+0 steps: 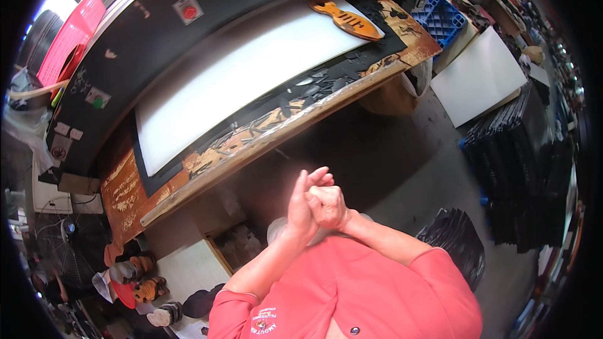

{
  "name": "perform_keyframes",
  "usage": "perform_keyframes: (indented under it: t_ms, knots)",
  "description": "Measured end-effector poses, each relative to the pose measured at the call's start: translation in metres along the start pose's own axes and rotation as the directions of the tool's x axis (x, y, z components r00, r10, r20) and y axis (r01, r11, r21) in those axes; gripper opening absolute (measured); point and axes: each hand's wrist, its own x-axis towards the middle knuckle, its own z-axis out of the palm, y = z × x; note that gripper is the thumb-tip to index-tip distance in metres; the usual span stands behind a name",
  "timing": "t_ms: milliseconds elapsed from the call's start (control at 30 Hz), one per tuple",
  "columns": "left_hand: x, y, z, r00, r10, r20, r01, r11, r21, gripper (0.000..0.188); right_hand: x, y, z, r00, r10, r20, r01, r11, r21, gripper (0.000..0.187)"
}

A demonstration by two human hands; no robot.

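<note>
Worktop [121, 199] ahead: on it lies a white sheet [239, 85] over a black sheet [164, 177], an orange slotted tool [347, 21] at the right end, dark scraps [311, 90] along the near edge. And before the red shirt [370, 282], left hand [301, 210] straight-fingered, right hand [330, 206] curled tight against it; whether anything sits inside, one cannot tell.

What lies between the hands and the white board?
Head view, in order: shadowed floor, the bench's wooden front edge, black scraps, a strip of black sheet.
</note>
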Motion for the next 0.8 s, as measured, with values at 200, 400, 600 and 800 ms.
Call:
perform_keyframes:
  t_ms: [200, 400, 600, 800]
  knots:
    - [0.045, -0.022, 0.038, 0.977, -0.214, 0.009, 0.208, 0.958, 0.197, 0.057, -0.007, 0.033, -0.048, 0.975, 0.175, -0.134, -0.187, 0.979, -0.084, 0.031]
    - [0.163, -0.017, 0.067, 0.892, -0.449, 0.053, 0.406, 0.847, 0.344, 0.055, 0.034, 0.101, -0.092, 0.931, 0.292, -0.217, -0.326, 0.935, -0.14, 0.022]
    - [0.238, -0.025, 0.11, 0.819, -0.567, 0.09, 0.435, 0.715, 0.547, 0.042, 0.054, 0.15, -0.131, 0.897, 0.255, -0.361, -0.377, 0.869, -0.32, 0.018]
    - [0.28, -0.072, 0.174, 0.702, -0.676, 0.224, 0.261, 0.537, 0.802, 0.035, 0.04, 0.16, -0.19, 0.684, 0.516, -0.515, -0.668, 0.727, -0.16, 0.019]
